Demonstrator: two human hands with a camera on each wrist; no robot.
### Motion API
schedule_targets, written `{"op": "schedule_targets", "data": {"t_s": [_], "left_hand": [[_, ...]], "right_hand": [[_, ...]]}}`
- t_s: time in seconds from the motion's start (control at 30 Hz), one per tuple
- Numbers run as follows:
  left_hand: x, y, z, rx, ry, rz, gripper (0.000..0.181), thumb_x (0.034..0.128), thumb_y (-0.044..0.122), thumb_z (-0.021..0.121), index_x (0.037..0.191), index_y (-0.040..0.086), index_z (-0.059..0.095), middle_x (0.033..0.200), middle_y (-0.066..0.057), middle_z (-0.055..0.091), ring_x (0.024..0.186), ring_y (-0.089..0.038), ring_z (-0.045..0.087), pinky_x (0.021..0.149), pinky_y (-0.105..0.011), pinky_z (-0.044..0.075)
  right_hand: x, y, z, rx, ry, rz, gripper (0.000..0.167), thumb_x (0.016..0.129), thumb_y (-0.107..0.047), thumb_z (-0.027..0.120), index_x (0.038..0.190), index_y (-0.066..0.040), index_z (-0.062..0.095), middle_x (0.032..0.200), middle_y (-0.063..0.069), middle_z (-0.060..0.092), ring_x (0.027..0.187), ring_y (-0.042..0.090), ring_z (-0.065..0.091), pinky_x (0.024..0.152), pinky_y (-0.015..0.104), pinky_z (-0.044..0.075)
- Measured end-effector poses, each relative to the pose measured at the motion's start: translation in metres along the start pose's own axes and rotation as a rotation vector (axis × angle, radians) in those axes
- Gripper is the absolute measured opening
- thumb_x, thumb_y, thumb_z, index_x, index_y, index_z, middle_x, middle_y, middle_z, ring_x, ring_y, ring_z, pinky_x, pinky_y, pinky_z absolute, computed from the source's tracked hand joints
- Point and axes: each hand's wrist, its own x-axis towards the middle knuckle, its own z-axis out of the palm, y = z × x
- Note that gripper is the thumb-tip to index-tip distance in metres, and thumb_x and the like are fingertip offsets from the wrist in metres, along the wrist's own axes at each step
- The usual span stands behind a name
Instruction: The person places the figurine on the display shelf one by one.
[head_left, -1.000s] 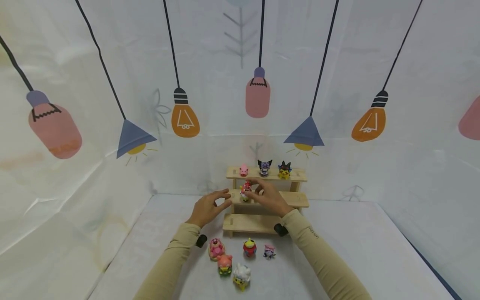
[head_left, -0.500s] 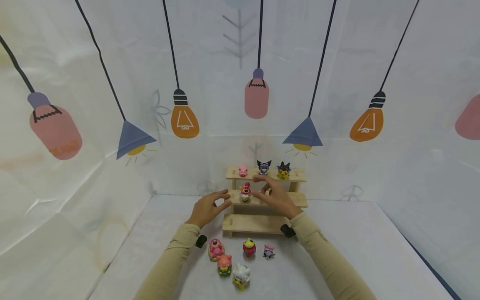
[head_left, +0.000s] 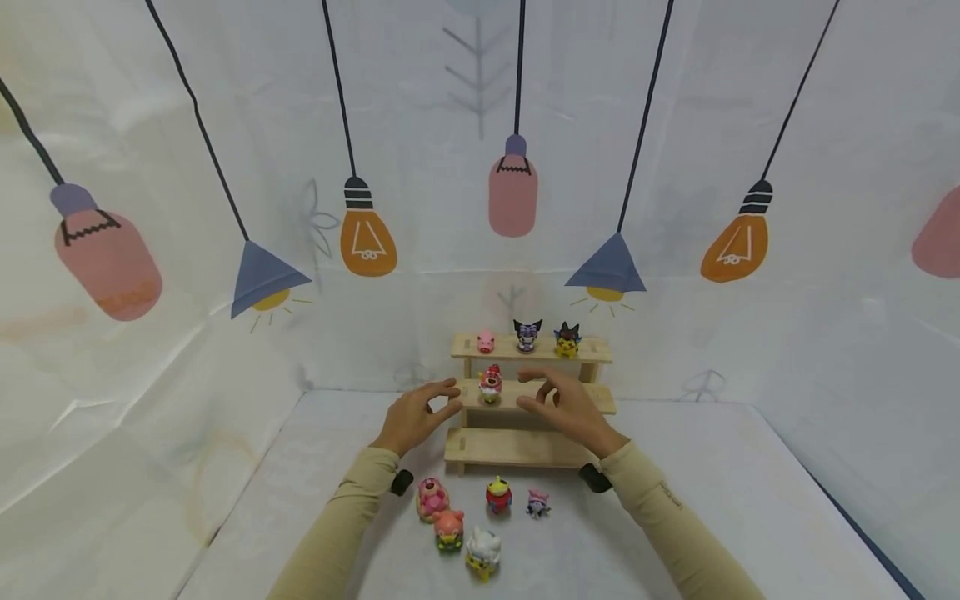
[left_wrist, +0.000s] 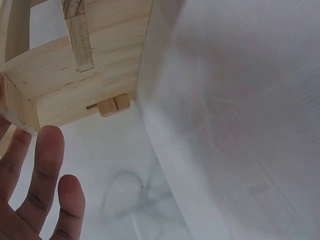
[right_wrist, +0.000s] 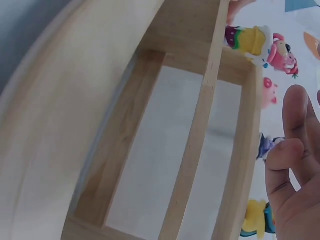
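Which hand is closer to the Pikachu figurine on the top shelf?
Right: the right hand hovers in front of and below the Pikachu figurine. The left hand is farther away, by the left end of the middle shelf.

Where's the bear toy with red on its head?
Head view: bear toy stands toward the left of the middle shelf, between left hand and right hand, below the pig.

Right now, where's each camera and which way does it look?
Head: on the head, facing forward and down at the wooden shelf; left hand, right hand, sleeves show.
Left wrist: worn there, facing the shelf and white backdrop; left fingers show.
Right wrist: worn there, facing the shelf and toys; right fingers show.
Head and right wrist share the pink pig.
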Motion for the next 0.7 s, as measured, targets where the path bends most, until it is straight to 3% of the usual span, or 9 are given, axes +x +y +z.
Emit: {"op": "schedule_targets", "data": {"t_s": [0.33, 0.53, 0.7], "left_hand": [[-0.001, 0.001, 0.001, -0.001, 0.000, 0.006, 0.034, 0.0974, 0.047, 0.067, 0.123, 0.026, 0.074, 0.140, 0.011, 0.061, 0.058, 0.000, 0.053, 0.050, -0.024, 0.044], [-0.001, 0.000, 0.001, 0.008, 0.023, 0.014, 0.037, 0.0974, 0.047, 0.067, 0.127, 0.026, 0.073, 0.137, 0.010, 0.063, 0.058, 0.000, 0.053, 0.049, -0.025, 0.044], [-0.001, -0.002, 0.002, 0.003, 0.017, -0.002, 0.036, 0.0972, 0.049, 0.066, 0.125, 0.027, 0.073, 0.138, 0.011, 0.063, 0.059, 0.000, 0.053, 0.050, -0.024, 0.044]], "right_hand": [[-0.030, -0.006, -0.007, -0.054, -0.032, -0.071, 0.039, 0.095, -0.026, 0.075, 0.132, -0.022, 0.063, 0.123, 0.007, 0.068, 0.079, 0.008, 0.063, 0.063, 0.027, 0.051], [-0.046, -0.007, -0.011, -0.084, -0.044, -0.062, 0.041, 0.094, -0.029, 0.076, 0.131, -0.020, 0.064, 0.123, 0.000, 0.068, 0.081, 0.005, 0.062, 0.070, 0.029, 0.054], [-0.056, -0.009, -0.015, -0.104, -0.052, -0.043, 0.039, 0.094, -0.030, 0.076, 0.130, -0.021, 0.065, 0.120, -0.007, 0.068, 0.077, 0.005, 0.059, 0.065, 0.028, 0.050]]}}
